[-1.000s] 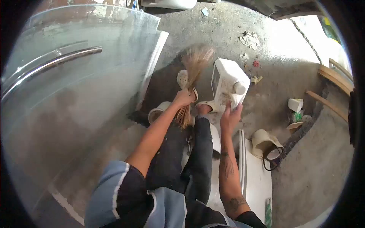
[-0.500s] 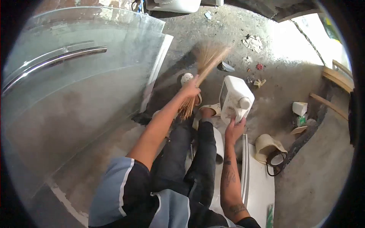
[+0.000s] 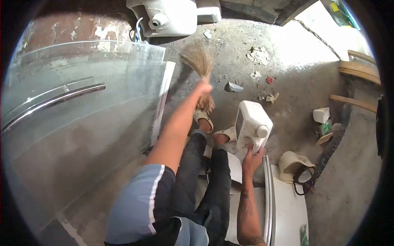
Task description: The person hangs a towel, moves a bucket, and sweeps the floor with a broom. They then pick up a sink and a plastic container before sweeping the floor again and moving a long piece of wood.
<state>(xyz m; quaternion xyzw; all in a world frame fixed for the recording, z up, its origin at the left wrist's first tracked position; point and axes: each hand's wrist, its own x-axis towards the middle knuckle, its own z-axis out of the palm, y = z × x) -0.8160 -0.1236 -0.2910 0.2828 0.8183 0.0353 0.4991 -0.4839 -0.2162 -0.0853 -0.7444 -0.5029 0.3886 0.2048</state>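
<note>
A straw hand broom [image 3: 197, 59] is gripped around its middle by my left hand [image 3: 203, 87]. Its bristles fan out over the concrete floor beyond my feet and are slightly blurred; the bound end points back toward my shoe. My right hand [image 3: 251, 161] is closed around the handle of a white plastic jug [image 3: 251, 117], which has a round white cap and dirty marks. The jug is held beside my right foot, and its far side is hidden. Close to the broom lies a grey-white scrap [image 3: 234, 87] on the floor.
A curved glass panel [image 3: 78, 123] with a metal handle stands at left. Large white containers [image 3: 176, 18] sit at the back. Crumpled paper [image 3: 258, 55], a red bit [image 3: 269, 80] and other litter dot the floor. A cream pitcher [image 3: 293, 164] and wooden strips [image 3: 353, 102] are at right.
The broom's bristles have swung left across the floor with my left hand. My right hand still holds the jug. The view has tilted up, showing more of the containers at the back.
</note>
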